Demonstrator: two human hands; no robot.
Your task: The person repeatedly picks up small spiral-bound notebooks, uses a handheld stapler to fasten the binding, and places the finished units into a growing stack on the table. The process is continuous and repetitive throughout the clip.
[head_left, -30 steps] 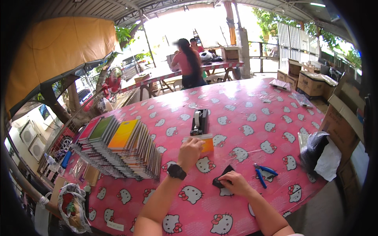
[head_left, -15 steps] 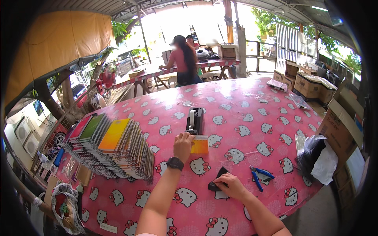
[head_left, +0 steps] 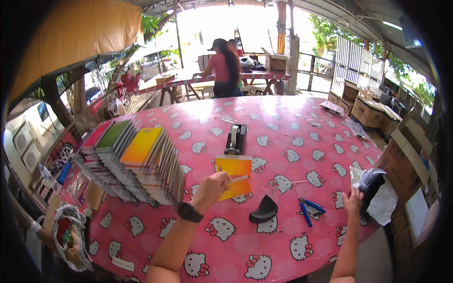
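Observation:
My left hand (head_left: 213,191), with a dark watch on its wrist, pinches a small orange notebook (head_left: 239,187) by its left edge, tilted just above the table. Directly beyond it lies a yellow-orange spiral notebook (head_left: 233,166), right in front of a black tape dispenser (head_left: 236,140) with a roll in it. Far to the right, my right hand (head_left: 353,201) has its fingers stretched to the edge of a pile of clear plastic and black-and-white wrapping (head_left: 377,191). Between the hands rest a curved black piece (head_left: 264,209) and blue-handled pliers (head_left: 311,209).
Tall stacks of spiral notebooks (head_left: 141,165) stand on the left of the pink patterned tablecloth (head_left: 283,236). Cardboard boxes (head_left: 401,160) line the right side. A plastic bag (head_left: 71,238) hangs at the lower left. Beyond, people (head_left: 226,68) are at another table.
My right hand has let go of the curved black piece and moved right to the wrapping pile. My left hand has drawn nearer, with the orange notebook now apart from the spiral one.

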